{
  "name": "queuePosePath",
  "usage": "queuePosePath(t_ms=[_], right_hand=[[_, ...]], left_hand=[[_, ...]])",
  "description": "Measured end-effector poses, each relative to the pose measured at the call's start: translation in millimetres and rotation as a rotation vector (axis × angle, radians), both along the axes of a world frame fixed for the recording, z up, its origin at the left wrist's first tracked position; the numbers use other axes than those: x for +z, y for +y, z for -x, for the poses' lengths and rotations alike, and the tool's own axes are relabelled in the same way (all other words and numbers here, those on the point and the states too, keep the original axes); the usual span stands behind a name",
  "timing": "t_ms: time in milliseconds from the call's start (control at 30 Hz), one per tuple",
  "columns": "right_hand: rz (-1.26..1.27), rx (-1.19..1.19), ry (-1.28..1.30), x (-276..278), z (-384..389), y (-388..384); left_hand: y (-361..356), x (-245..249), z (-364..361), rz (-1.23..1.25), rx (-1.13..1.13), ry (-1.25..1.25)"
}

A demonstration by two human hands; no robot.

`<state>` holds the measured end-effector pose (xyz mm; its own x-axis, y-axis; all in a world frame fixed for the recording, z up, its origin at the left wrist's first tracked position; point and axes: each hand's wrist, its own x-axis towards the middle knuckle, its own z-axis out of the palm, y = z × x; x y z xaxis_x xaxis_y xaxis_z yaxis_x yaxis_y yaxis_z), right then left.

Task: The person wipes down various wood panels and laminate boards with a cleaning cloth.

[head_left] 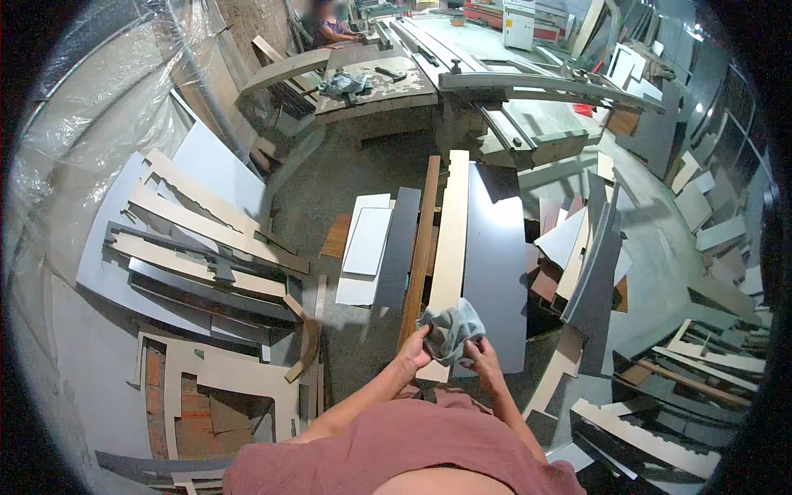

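A crumpled grey-green cloth (452,332) is held up in front of my body, gripped from both sides. My left hand (415,350) pinches its left edge, the thumb lying on top. On the opposite side, my right hand (482,356) has its fingers closed on the lower right part. Beneath the cloth lie a long pale board (450,231), a narrow brown strip (422,239) to its left and a wide grey panel (497,272) to its right.
White panels (363,239) lie left of the boards. Cut-out offcuts (214,223) lean on the left; more scraps (660,429) pile up at right. Ahead stands a sliding saw table (544,82), beside a worktable (388,91) with another cloth (345,84). A person (334,31) is at the back.
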<state>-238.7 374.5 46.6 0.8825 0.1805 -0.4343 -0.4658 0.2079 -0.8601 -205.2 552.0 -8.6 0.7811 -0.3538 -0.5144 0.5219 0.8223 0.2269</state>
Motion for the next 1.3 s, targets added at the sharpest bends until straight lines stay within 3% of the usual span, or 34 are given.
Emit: queuePosePath(t_ms=[200,300,367,400,467,500,533,600,700,1100,1167,1300], right_hand=[[0.049,-0.037,0.017,0,-6,1],[0.100,-0.071,0.016,3,-8,8],[0.128,0.063,-0.096,8,-10,10],[0.293,0.051,-0.261,-17,-13,10],[0.315,0.081,-0.189,-7,-14,10],[0.335,0.111,-0.113,1,-13,10],[0.269,0.094,-0.062,45,-10,15],[0.200,0.092,-0.115,14,-14,10],[0.168,0.088,-0.179,-6,-20,11],[0.194,0.054,-0.079,-13,-31,6],[0.219,-0.037,-0.092,-13,-34,1],[0.311,-0.104,-0.023,-22,-35,-13]], left_hand=[[11,-17,-5,-0.127,0.067,0.016],[1,-6,3,-0.289,0.028,-0.095],[-17,15,12,-0.420,-0.012,-0.118],[-23,23,16,-0.454,-0.104,-0.142],[-40,41,24,-0.527,-0.184,-0.139],[-40,42,25,-0.526,-0.181,-0.141],[-40,43,26,-0.441,-0.213,-0.168],[-32,22,23,-0.376,-0.351,-0.173],[-32,64,25,-0.355,-0.304,-0.246],[-12,48,11,-0.499,-0.452,-0.236],[1,38,12,-0.566,-0.473,-0.236],[34,2,22,-0.624,-0.372,-0.052]])
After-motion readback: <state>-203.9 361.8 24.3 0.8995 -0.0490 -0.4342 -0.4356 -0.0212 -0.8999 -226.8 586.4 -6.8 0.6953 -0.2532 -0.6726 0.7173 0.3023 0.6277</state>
